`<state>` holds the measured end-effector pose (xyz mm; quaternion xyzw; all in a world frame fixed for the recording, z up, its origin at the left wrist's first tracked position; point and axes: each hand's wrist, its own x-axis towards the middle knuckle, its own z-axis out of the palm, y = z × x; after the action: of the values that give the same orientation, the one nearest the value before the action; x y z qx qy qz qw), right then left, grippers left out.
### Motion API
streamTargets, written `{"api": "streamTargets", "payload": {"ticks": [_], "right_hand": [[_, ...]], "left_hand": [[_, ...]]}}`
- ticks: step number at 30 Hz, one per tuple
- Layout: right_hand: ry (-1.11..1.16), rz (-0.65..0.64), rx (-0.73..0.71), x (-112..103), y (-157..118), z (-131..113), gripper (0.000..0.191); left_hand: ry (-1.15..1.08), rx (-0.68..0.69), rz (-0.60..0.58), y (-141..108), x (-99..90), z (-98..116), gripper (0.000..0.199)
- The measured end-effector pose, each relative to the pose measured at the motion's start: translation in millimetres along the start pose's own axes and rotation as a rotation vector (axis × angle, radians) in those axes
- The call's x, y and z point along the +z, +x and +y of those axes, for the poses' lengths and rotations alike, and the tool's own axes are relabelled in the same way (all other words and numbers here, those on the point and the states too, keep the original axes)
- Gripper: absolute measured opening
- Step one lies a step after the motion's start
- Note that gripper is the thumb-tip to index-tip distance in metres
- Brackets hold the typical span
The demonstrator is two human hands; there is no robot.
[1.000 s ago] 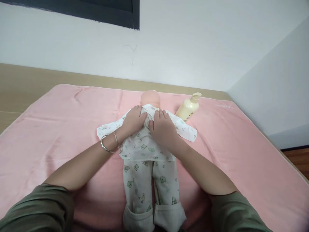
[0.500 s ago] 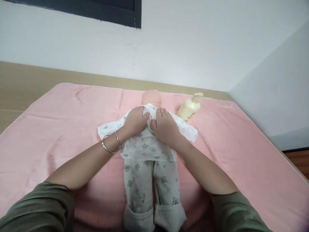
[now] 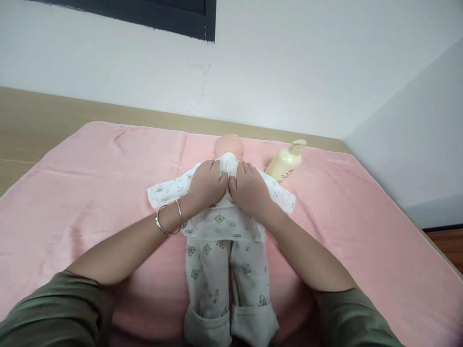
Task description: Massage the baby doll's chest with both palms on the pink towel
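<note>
A baby doll [image 3: 228, 147] lies face down with its bald head toward the wall. It wears a white printed top [image 3: 226, 224] and matching trousers [image 3: 210, 274] with turned-up cuffs. My left hand [image 3: 208, 183] rests flat on the left of the doll's upper back, a silver bangle [image 3: 169, 217] round that wrist. On the other side of the back lies my right hand [image 3: 251, 188], also flat. The two thumbs nearly meet over the spine, and the fingers point up to the shoulders. The doll's sleeves spread out to both sides; its face is hidden.
A cream pump bottle [image 3: 285, 161] leans at a tilt beyond the doll's right sleeve. Beneath everything is a pink cloth [image 3: 119, 193] on a wooden surface [image 3: 43, 111]. A white wall [image 3: 271, 72] with a dark frame [image 3: 173, 21] stands behind.
My left hand has shifted slightly right, its thumb now closer to the right thumb. My right hand stays on nearly the same spot. The view has moved a little.
</note>
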<state>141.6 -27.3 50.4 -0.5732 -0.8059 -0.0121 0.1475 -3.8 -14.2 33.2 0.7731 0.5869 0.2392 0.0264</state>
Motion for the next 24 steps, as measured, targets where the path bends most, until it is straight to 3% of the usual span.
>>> {"api": "streamTargets", "payload": {"ticks": [4,10,18,24], "right_hand": [[0.050,0.001,-0.014,-1.3,1.7,2.5,0.047],[0.171,-0.119,0.119,-1.1,28.1,31.1,0.040],[-0.003,0.076,-0.037,2.4,-9.4,-6.6,0.055],[0.178,0.003,-0.002,9.0,21.0,19.6,0.039]], "left_hand": [[0.002,-0.071,-0.016,5.7,2.5,-5.7,0.028],[0.056,0.087,0.093,-19.0,-2.5,14.1,0.030],[-0.047,-0.057,-0.071,11.3,1.8,-11.8,0.030],[0.043,0.042,0.077,-13.7,3.0,8.1,0.037]]}}
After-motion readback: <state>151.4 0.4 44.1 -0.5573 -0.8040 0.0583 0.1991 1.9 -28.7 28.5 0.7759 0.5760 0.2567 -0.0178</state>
